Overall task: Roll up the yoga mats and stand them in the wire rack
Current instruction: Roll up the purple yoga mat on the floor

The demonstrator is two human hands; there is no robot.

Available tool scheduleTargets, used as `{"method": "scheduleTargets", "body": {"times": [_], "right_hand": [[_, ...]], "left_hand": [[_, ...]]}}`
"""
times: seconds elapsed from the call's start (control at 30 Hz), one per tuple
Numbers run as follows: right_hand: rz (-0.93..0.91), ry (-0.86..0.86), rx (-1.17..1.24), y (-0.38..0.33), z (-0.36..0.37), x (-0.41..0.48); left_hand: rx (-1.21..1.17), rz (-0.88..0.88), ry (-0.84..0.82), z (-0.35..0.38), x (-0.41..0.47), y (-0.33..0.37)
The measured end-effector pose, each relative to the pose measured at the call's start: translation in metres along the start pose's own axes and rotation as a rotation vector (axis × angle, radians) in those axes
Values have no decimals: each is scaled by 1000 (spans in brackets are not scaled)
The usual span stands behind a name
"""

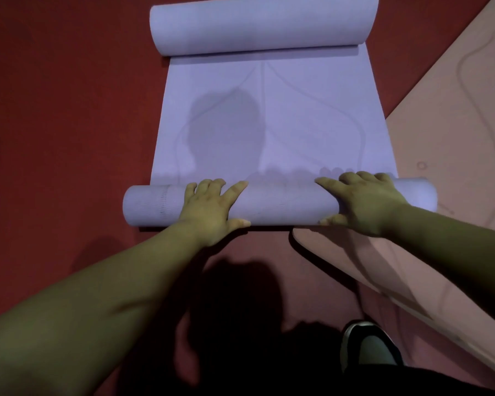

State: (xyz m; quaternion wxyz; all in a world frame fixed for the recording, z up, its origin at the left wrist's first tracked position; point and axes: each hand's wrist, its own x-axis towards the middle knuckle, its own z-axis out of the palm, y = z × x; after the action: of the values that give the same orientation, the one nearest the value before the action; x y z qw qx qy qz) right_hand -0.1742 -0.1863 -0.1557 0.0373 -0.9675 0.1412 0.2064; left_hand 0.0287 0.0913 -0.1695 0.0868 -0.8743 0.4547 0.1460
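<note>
A lilac yoga mat [269, 118] lies on the red floor, stretching away from me. Its near end is wound into a roll [280, 204] that runs left to right. My left hand [212, 207] rests on top of the roll left of centre, fingers spread over it and thumb at its near side. My right hand [366, 201] lies on the roll near its right end in the same way. The mat's far end curls up into a second roll [263, 24]. No wire rack is in view.
A pink mat [452, 155] lies flat on the right, at an angle, its near corner passing under the lilac roll. The red floor [69, 110] spreads to the left. A dark shoe [369, 347] shows at the bottom right.
</note>
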Motion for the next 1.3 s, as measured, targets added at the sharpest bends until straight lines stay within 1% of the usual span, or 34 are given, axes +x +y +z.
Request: {"method": "scheduleTargets", "body": {"times": [0.13,0.33,0.37,0.5,0.57,0.63,0.7,0.77,0.8,0.83,0.9,1.0,1.03,1.1,1.17,1.2,1.3], "right_hand": [[-6,-5,-3,-9,12,-23],[-23,-107,26,-23,24,-65],[-28,-138,44,-25,24,-72],[-78,-300,196,-33,33,-97],[-85,-340,256,-34,38,-104],[-96,-300,228,-36,43,-109],[-111,-194,169,-40,50,-115],[-135,-78,165,-43,58,-118],[-139,-56,171,-44,60,-119],[-137,-70,172,-43,60,-118],[-132,-151,180,-37,56,-111],[-137,-270,257,-28,45,-93],[-135,-311,294,-25,42,-88],[-141,-357,327,-23,40,-83],[-146,-309,282,-24,41,-86],[-148,-240,243,-27,43,-90],[-125,52,126,-40,55,-107]], "left_hand": [[3,47,16,7,-20,0],[-27,83,22,24,-64,13],[-33,94,-6,23,-71,14],[-58,142,-242,15,-92,16],[-95,160,-285,15,-98,22],[-111,158,-300,15,-99,24],[-121,159,-310,15,-96,23],[-128,166,-329,16,-91,20],[-129,169,-335,16,-89,19],[-133,172,-336,16,-87,18],[-135,185,-285,17,-88,18],[-116,208,-50,29,-102,21],[-107,204,3,35,-108,24],[-87,193,50,44,-112,27],[-93,184,46,44,-108,27],[-93,180,19,41,-104,27],[-76,160,-106,28,-92,23]]}}
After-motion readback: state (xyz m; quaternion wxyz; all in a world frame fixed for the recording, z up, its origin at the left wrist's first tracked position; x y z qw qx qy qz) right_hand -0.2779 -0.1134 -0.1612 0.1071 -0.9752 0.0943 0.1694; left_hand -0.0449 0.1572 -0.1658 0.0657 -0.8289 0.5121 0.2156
